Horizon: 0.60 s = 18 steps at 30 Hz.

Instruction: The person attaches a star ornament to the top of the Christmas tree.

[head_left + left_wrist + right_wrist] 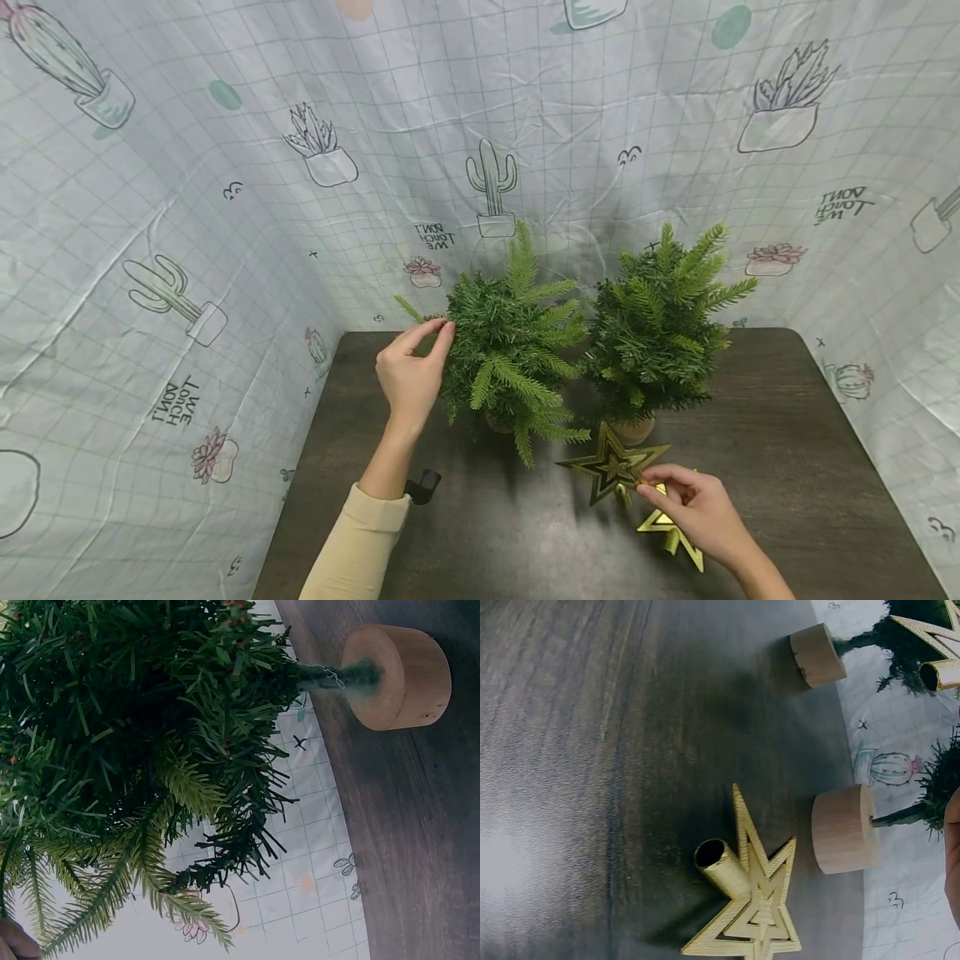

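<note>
My left hand (pixel 411 375) is at the left side of the left artificial Christmas tree (pixel 502 333), thumb and forefinger pinching a branch. In the left wrist view, a fingertip touches the end of a light green sprig (pixel 97 900). My right hand (pixel 701 512) pinches one point of a gold star tree topper (pixel 609 462), held above the table in front of the trees. Its hollow tube shows in the right wrist view. A second gold star topper (pixel 763 907) lies on the table under that hand, which partly hides it in the head view.
A second tree (pixel 660 333) stands to the right. Both trees have round wooden bases (pixel 405 679) on the dark wooden table (pixel 780 417). Pale cloth (pixel 375 167) printed with cacti hangs behind and at both sides. A black strap piece (pixel 425 487) shows by the left wrist.
</note>
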### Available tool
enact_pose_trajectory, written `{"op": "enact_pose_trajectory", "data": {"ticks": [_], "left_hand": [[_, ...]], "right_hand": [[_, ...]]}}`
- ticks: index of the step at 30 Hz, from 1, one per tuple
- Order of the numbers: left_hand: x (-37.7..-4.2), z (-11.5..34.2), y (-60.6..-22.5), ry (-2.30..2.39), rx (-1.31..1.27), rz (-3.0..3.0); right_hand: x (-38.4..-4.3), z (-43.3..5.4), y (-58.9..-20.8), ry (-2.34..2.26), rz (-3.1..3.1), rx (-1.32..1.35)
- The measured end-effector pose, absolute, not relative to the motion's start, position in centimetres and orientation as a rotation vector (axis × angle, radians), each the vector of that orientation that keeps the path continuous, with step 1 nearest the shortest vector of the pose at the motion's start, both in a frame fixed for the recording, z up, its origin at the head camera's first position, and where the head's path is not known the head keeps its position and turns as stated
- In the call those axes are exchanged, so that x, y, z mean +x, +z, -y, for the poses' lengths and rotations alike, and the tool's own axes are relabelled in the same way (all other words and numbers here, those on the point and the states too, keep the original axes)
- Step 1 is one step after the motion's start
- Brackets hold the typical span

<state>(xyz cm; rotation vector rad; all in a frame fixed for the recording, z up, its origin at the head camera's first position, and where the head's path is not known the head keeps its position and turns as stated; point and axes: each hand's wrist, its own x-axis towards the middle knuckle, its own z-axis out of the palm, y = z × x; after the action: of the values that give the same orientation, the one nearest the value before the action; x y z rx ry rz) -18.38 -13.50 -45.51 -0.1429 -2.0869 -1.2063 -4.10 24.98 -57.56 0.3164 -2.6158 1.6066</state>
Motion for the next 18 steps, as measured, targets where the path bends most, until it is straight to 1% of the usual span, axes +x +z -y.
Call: {"op": "enact_pose_trajectory", "data": {"ticks": [18], "left_hand": [[-18.4, 13.4, -45.5, -1.203, -0.139, 2.081]], "right_hand": [[-4.3, -24.5, -55.4, 1.659, 2.474, 0.402]]}}
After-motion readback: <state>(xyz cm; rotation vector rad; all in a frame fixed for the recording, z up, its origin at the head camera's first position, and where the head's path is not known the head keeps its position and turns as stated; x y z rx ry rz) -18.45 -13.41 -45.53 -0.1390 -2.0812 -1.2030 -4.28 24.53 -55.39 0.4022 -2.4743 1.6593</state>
